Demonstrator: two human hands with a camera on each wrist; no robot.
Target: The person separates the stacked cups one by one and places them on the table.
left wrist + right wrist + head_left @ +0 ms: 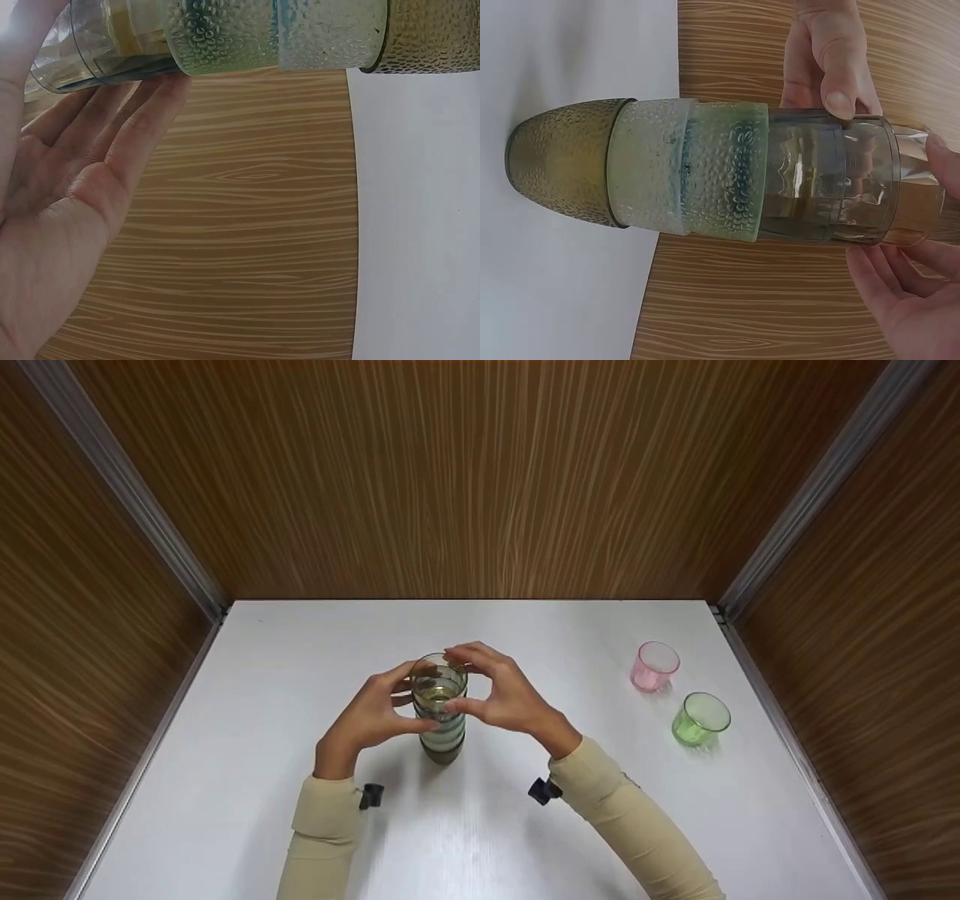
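A tall stack of nested drinking glasses (444, 735) stands upright on the white table. In the right wrist view its lowest glass (566, 165) is amber and pebbled, with pale green textured glasses (724, 172) above and smooth clear ones (810, 180) higher up. My left hand (367, 712) holds the stack's upper part from the left, thumb in front and fingers behind. At the rim, my right hand (510, 694) grips the top glass (919, 214) between thumb and fingers. How deep that glass sits in the stack is hard to tell.
To the right on the table (570, 660) stand a pink glass (649, 678) and a green glass (690, 729), apart from each other. Wood-grain panels (480, 480) enclose the table at the back and both sides.
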